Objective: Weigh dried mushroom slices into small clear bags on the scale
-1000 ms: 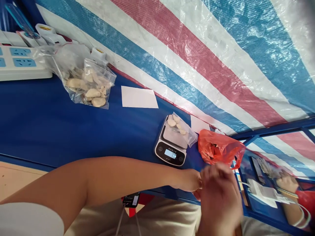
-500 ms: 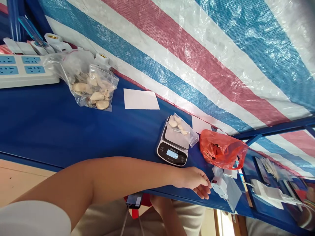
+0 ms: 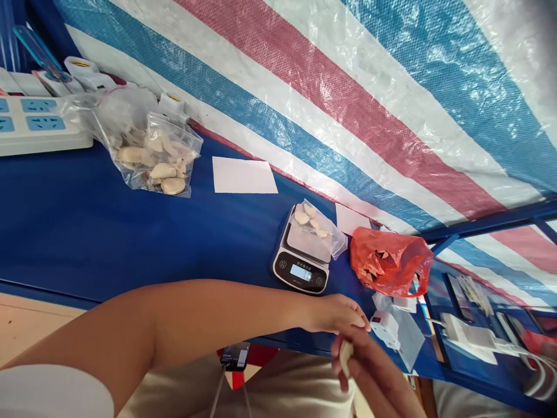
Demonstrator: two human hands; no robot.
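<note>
My left hand (image 3: 337, 313) reaches in from the left, its fingers stretched out and loosely bent just in front of a kitchen scale (image 3: 300, 273). Its lower fingers are hidden where it meets my right hand (image 3: 363, 354). My right hand, slightly blurred, comes up from the lower right with a pale clove-like piece (image 3: 346, 357) between its fingers. On the scale's plate lies a small clear bag (image 3: 331, 239) with several similar pale pieces. The lit display seems to start with a 7; the rest is hard to read.
At the left, a clear bag (image 3: 163, 157) of larger pale pieces lies beside a power strip (image 3: 47, 139). White paper (image 3: 244, 176) lies at the back. Right of the scale are a red plastic bag (image 3: 391, 261) and a white plug adapter (image 3: 385, 330). A phone (image 3: 235, 356) sits below the table edge.
My right hand has risen from my lap to my left hand, now showing a pale clove-like piece. The view has shifted slightly, and my left fingers are partly covered.
</note>
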